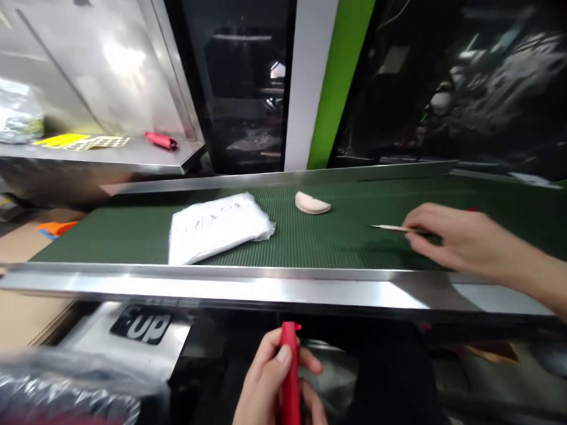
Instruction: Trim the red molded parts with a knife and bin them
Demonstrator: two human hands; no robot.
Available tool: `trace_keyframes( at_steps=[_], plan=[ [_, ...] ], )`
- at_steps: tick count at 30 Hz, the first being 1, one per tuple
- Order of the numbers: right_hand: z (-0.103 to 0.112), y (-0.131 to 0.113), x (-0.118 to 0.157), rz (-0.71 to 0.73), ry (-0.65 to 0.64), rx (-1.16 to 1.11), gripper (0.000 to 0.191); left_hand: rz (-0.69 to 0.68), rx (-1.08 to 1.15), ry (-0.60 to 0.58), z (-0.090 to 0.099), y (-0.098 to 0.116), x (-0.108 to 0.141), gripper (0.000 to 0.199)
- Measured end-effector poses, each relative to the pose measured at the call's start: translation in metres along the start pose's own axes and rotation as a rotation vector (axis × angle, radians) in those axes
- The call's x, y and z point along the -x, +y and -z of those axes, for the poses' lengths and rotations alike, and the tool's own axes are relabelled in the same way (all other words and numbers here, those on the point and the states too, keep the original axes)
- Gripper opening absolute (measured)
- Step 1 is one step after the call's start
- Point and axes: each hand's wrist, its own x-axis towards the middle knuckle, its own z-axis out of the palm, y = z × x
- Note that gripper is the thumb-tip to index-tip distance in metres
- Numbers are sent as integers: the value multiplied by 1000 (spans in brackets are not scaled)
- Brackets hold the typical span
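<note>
Green ribbed belting (124,232) forms the work surface, bounded in front by a polished steel rail (221,284). On the belt we see a white plastic bag (218,226) and, just beyond it, a pale half-round piece (312,203). Our right hand (454,236) rests on the belt, its fingers (418,222) pinched on a thin stick (390,228) lying flat. Below the rail, our left hand (272,394) wraps its fingers around a red cylindrical tool (289,381), held upright. A steel shelf (135,156) at the left carries a second red item (161,140) and yellow sheets (62,140). Dark glass panels (240,83) and a green post (340,72) stand behind.
</note>
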Motion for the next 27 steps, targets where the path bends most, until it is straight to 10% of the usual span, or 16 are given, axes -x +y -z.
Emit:
trace_keyframes(
  at_steps=[4, 10, 27],
  plan=[
    [-1, -77, 17, 27, 141, -46, 33, -16, -30, 67, -4, 3, 12, 26],
    [-30, -177, 28, 114, 5, -429, 49, -66, 12, 125, -2, 3, 26, 25],
    [-50, -195, 42, 104, 125, -370, 45, -64, 76, 125, -6, 5, 41, 26]
  ],
)
